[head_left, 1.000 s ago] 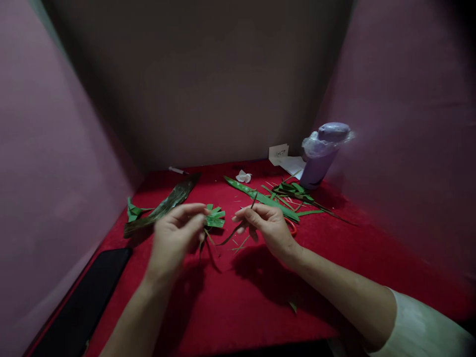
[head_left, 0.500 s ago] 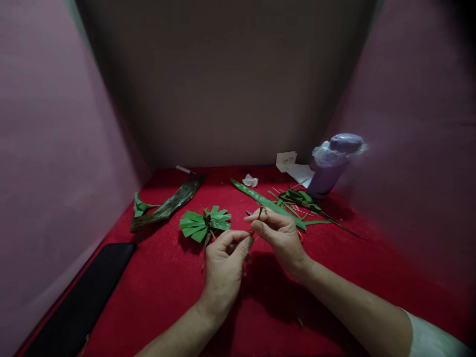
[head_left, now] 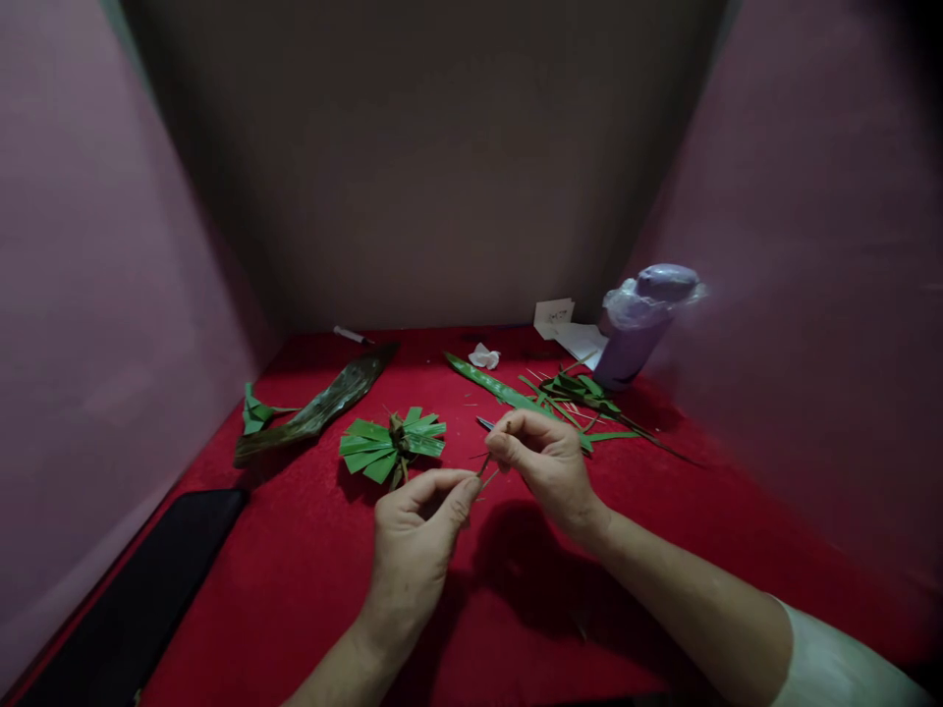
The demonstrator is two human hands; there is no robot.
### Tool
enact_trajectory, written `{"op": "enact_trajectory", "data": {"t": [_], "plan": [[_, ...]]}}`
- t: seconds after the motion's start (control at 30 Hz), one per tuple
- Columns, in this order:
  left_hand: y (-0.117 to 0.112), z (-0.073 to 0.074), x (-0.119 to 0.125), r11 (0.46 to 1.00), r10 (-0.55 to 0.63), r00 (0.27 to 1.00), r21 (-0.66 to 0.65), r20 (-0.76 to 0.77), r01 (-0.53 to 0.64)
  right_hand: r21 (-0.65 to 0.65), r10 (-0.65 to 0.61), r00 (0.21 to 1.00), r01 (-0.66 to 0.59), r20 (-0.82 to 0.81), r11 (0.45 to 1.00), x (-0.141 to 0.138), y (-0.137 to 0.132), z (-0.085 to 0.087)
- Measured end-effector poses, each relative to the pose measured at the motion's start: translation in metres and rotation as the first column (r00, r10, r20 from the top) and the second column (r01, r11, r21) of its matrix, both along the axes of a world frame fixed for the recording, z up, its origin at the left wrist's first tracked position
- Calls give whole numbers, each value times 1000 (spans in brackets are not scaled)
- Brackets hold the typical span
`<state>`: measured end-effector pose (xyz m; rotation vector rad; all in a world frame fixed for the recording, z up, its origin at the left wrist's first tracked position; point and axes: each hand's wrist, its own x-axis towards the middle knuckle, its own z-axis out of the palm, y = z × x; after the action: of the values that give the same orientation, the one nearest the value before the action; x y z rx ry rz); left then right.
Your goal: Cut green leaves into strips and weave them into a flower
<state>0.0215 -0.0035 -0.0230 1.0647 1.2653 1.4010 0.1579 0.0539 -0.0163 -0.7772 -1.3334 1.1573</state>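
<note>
My left hand is closed in a pinch, thumb against forefinger, on one end of a thin brown strip. My right hand pinches the strip's other end, up and to the right. The strip looks like dried leaf or stem, though its exact kind is hard to tell. Another thin greenish strand shows between the hands. Just behind my left hand lies a fan of green leaf pieces with a brown knotted centre. Scissors or a similar metal-tipped tool are partly hidden behind my right hand.
A long green leaf and leaf scraps lie behind my right hand, near a purple bottle in plastic. A dark leaf and black case are at left. Crumpled tissue and a folded card sit at the back.
My hands have drawn slightly apart, the left one down and to the left, with the brown strip stretched between them. The whole view has shifted a little.
</note>
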Motion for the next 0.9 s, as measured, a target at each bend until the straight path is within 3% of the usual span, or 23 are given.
{"op": "enact_trajectory", "data": {"t": [0.3,0.53,0.7,0.77,0.83,0.9], "plan": [[6,6,-4,996,3,996,-88,91,6,33,-51,999,52,-14,998,0,8,-1],[9,10,-8,991,-20,983,-130,184,45,24,-252,968,251,11,968,24,24,10],[8,11,-11,994,-47,979,-91,200,66,52,-177,954,169,242,984,53,15,11],[8,10,-12,996,-59,979,-54,193,71,150,-192,873,139,449,979,62,7,11],[8,10,-12,998,-69,981,-1,180,70,237,-219,803,99,555,966,64,-1,12],[7,9,-11,996,-79,985,47,155,73,236,-163,814,33,557,971,59,-10,14]]}}
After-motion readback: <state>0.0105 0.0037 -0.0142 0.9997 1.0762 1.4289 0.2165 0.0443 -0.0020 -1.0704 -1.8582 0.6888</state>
